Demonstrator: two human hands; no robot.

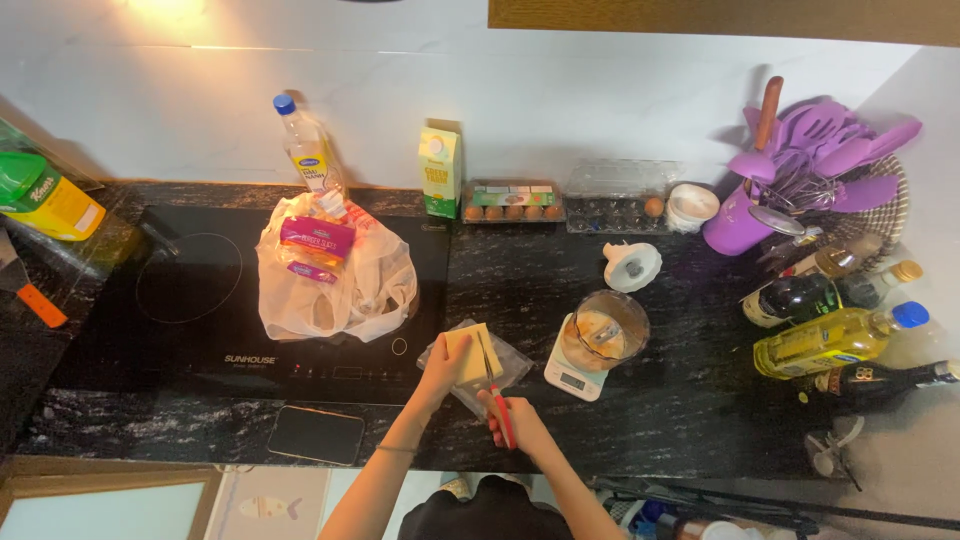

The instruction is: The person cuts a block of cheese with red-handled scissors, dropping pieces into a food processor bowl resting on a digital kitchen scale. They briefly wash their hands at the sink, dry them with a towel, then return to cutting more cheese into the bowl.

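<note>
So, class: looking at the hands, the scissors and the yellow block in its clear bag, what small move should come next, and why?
Probably close the scissors to snip the clear bag. The right hand holds their red handles with the blades over the yellow block, while the left hand steadies the block on the counter.

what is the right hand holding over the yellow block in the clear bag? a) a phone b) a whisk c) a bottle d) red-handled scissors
d: the right hand grips red-handled scissors with the blades over the yellow block, which the left hand steadies in its clear bag.
</note>
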